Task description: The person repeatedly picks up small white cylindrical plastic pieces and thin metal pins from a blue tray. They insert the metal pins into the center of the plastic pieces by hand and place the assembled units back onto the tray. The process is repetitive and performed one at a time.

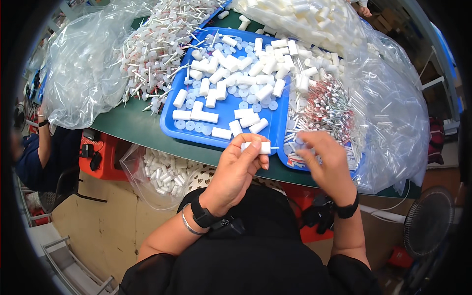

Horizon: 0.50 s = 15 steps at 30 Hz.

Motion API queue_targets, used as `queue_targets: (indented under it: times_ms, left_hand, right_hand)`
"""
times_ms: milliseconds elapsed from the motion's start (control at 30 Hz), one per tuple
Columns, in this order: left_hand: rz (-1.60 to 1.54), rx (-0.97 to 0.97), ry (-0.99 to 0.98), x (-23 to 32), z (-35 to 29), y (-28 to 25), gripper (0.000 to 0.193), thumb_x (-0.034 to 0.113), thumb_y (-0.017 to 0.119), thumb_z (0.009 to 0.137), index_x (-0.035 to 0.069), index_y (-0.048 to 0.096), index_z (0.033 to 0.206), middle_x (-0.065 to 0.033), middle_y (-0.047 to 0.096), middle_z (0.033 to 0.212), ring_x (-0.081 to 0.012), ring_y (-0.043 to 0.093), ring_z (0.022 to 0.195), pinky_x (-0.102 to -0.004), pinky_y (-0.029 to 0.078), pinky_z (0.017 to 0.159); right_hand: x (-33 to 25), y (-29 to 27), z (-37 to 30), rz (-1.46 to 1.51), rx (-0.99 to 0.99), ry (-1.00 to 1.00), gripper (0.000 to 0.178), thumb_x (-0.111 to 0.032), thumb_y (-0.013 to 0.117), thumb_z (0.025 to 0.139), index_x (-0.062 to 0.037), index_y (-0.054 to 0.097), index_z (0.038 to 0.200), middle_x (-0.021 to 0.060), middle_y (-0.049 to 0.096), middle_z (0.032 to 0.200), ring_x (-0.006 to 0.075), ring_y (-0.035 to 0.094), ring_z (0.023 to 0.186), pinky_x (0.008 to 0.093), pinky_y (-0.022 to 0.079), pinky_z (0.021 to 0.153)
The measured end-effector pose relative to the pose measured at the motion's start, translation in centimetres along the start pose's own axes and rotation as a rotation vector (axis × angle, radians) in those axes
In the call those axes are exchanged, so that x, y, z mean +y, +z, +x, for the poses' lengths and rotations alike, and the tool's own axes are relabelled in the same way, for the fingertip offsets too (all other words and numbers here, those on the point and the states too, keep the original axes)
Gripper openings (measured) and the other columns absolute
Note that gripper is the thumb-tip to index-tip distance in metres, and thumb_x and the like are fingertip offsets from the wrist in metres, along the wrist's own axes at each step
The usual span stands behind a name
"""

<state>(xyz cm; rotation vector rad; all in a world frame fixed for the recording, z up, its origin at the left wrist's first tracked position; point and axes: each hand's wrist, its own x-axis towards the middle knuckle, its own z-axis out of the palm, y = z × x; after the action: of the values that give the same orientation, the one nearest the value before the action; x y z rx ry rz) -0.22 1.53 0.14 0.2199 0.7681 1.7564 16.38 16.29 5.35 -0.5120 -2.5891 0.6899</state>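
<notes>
My left hand (239, 164) pinches a white cylinder (259, 147) between thumb and fingers, over the front edge of a blue tray (172, 129). A thin pale stick pokes out of the cylinder's right end. To its right, my right hand (328, 160) hovers over the near part of a second blue tray (287, 160), thumb and forefinger apart and slightly blurred. Something pale and translucent shows between those fingertips; whether they touch it is unclear. Loose white cylinders (250, 120) and translucent discs (198, 127) lie in the first tray.
Red-and-silver thin parts (329, 105) fill the right tray beside large clear plastic bags (393, 123). A heap of white sticks with discs (155, 46) stands at left on the green table (128, 123). Below hangs a bag of white cylinders (164, 172). A fan (428, 221) stands right; another person sits left.
</notes>
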Motion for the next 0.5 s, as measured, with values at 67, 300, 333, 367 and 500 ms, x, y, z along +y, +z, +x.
queue_targets:
  times_ms: [67,300,333,367,500]
  left_hand:
    - [0.039,-0.029,0.012,-0.5,0.0,0.4,0.022,0.020,0.055,0.107,0.002,0.056,0.118,-0.0062,0.062,0.102,-0.0109,0.059,0.084,-0.0283,0.051,0.078]
    - [0.370,-0.012,0.203,-2.0,-0.3,0.7,0.018,0.015,0.054,0.106,0.003,0.053,0.119,-0.0085,0.058,0.114,-0.0108,0.058,0.090,-0.0272,0.050,0.083]
    - [0.496,-0.005,0.313,-2.3,-0.4,0.7,0.017,0.014,0.053,0.106,0.002,0.053,0.119,-0.0092,0.056,0.117,-0.0107,0.058,0.091,-0.0266,0.050,0.083]
    - [0.621,0.003,0.423,-2.5,-0.5,0.6,0.016,0.013,0.052,0.107,0.002,0.053,0.119,-0.0098,0.055,0.120,-0.0106,0.057,0.092,-0.0261,0.049,0.084]
    - [0.688,-0.037,0.316,-2.3,-1.1,0.0,0.021,0.006,0.054,0.102,0.003,0.055,0.123,-0.0094,0.050,0.127,-0.0162,0.054,0.111,-0.0313,0.043,0.100]
  right_hand:
    - [-1.3,0.7,-0.1,0.045,-0.012,-0.057,0.034,-0.006,0.076,0.085,-0.0028,0.065,0.117,0.0144,0.066,0.102,0.0314,0.067,0.082,0.0395,0.054,0.071]
    - [-2.3,2.8,-0.9,0.162,0.046,0.029,0.032,-0.001,0.075,0.085,0.0009,0.064,0.115,0.0146,0.065,0.098,0.0274,0.066,0.076,0.0356,0.054,0.065]
    - [-2.5,3.1,-0.9,0.184,0.048,0.046,0.031,-0.001,0.075,0.085,0.0014,0.065,0.115,0.0148,0.066,0.098,0.0273,0.066,0.075,0.0353,0.054,0.065]
    - [-2.6,3.2,-0.9,0.206,0.050,0.063,0.031,-0.001,0.075,0.085,0.0018,0.065,0.114,0.0151,0.066,0.098,0.0272,0.066,0.075,0.0351,0.054,0.065]
    - [-2.1,3.7,-1.3,0.240,0.059,0.014,0.028,0.002,0.073,0.085,0.0021,0.065,0.111,0.0164,0.067,0.100,0.0305,0.067,0.077,0.0363,0.054,0.067]
